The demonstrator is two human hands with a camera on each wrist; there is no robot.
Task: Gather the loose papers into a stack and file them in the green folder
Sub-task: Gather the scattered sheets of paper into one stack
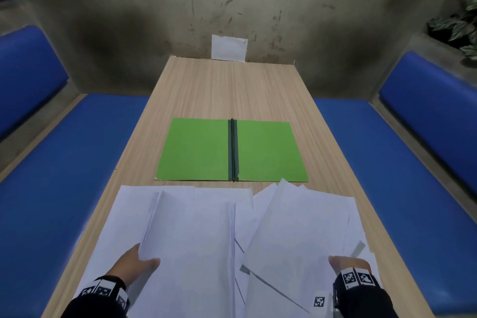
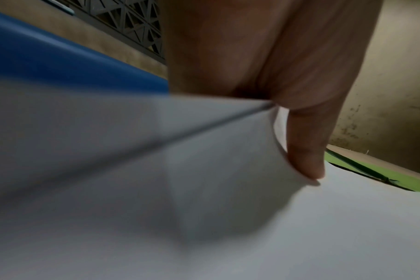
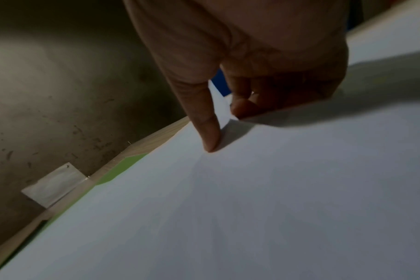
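Observation:
Several loose white papers (image 1: pixel 196 235) lie spread and overlapping across the near end of the wooden table (image 1: pixel 206 85). Beyond them the green folder (image 1: pixel 201 150) lies open and flat, its dark spine in the middle. My left hand (image 1: pixel 139 263) pinches the near edge of a lifted bundle of sheets (image 2: pixel 204 151), thumb on top and fingers hidden beneath. My right hand (image 1: pixel 346 266) pinches the right-hand sheets (image 3: pixel 276 189) at their near edge, thumb pressed on top, other fingers curled under the paper.
Blue padded benches (image 1: pixel 64 175) run along both sides of the table. A stained wall stands behind the far end, with a small white sheet (image 1: pixel 228 48) leaning against it. A leafy plant (image 1: pixel 459 26) sits at the far right.

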